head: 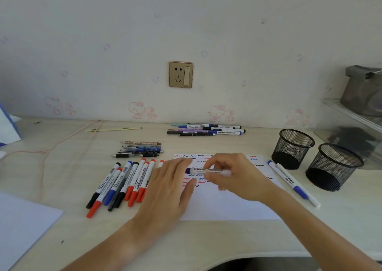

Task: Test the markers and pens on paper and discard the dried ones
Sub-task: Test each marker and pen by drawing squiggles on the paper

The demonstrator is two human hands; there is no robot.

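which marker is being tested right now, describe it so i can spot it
Start at the sheet of paper covered in squiggles in the middle of the desk. Above it the right hand pinches a white marker lying sideways, its blue cap pointing at the left hand. It is the only marker off the desk; the others lie in piles.

Pale cartoon-cat wallpaper (186, 22); gold wall socket (181, 74); beige desk (186, 239).

Black wire-mesh cups (292, 148), matt paper sheet (227, 204), pale smooth desk (186, 241).
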